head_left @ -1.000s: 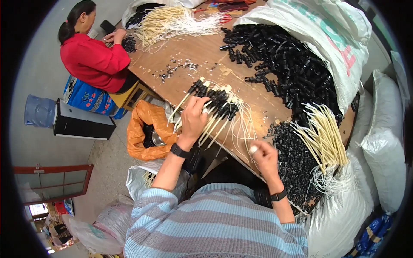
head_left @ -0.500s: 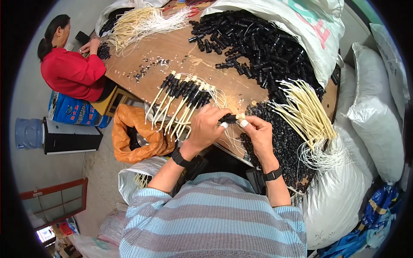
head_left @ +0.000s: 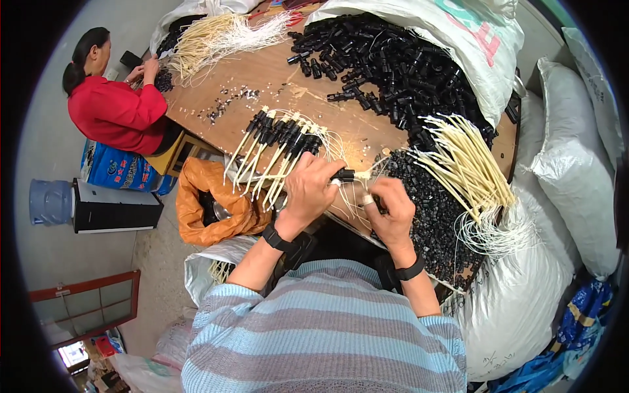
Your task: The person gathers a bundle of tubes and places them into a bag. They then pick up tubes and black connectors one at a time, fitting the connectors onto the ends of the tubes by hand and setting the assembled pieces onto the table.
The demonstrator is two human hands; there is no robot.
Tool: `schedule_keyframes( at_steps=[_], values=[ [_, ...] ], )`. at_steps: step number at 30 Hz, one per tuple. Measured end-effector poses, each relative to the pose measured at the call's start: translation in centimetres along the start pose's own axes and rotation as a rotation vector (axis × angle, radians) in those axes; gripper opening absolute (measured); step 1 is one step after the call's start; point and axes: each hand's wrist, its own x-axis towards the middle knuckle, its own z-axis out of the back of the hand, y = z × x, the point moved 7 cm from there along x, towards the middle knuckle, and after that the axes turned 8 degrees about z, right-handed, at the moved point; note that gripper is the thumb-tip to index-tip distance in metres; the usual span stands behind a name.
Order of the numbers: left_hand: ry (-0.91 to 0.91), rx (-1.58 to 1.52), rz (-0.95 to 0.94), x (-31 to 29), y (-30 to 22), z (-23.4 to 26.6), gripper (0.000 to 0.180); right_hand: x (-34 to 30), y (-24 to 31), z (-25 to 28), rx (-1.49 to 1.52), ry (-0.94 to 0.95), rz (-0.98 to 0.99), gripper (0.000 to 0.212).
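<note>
My left hand [head_left: 309,187] is closed round a small black plastic socket [head_left: 343,174], whose cream end points right. Thin white wire curls from that end toward my right hand [head_left: 391,208]. The right fingers are curled in a pinch, a little apart from the socket; whatever is between them is too small to make out. White covers show on both thumbs. Left of my left hand lies a row of finished-looking black sockets [head_left: 283,136] with cream sleeved leads [head_left: 263,171] hanging toward the table's near edge.
A heap of black sockets [head_left: 406,72] spills from a white sack [head_left: 481,72]. Small black parts [head_left: 426,209] and a bundle of cream sleeved wires [head_left: 465,164] lie to the right. A co-worker in red [head_left: 118,111] sits far left, near an orange bag [head_left: 196,229].
My right hand has come away from the socket's cream end, moving slightly down, and its fingers have curled. My left hand still holds the socket.
</note>
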Motion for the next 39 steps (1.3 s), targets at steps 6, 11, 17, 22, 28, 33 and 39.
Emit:
schedule_keyframes(
  at_steps=[6, 11, 17, 22, 28, 33, 39],
  values=[
    [0.069, -0.168, -0.029, -0.4, 0.0, 0.4, 0.033, -1.7, -3.1, -3.1, 0.187, 0.481, -0.457, 0.034],
    [-0.09, 0.051, 0.108, 1.4, 4.9, 2.9, 0.023, -3.3, -4.8, -2.3, 0.686, 0.196, -0.723, 0.021],
    [-0.25, 0.339, 0.304, 4.1, 12.0, 4.1, 0.035, -2.8, 2.7, -5.2, 0.266, 0.71, -0.229, 0.034],
    [-0.034, -0.103, 0.003, 6.1, 4.3, 0.5, 0.04, -4.8, -1.4, -3.2, 0.143, 0.733, -0.443, 0.038],
    [0.006, 0.08, -0.002, 13.3, 6.5, -9.2, 0.041, -4.8, -2.9, 0.8, 0.093, 0.464, -0.45, 0.038],
    [0.194, 0.151, 0.069, 12.7, 6.7, -13.0, 0.016, -5.0, -7.0, 8.9, -0.115, 0.102, -0.555, 0.031],
    [0.235, 0.02, 0.017, 8.2, 2.9, -10.1, 0.016, -3.2, -9.2, 15.2, -0.907, 0.021, -0.314, 0.012]
  ],
)
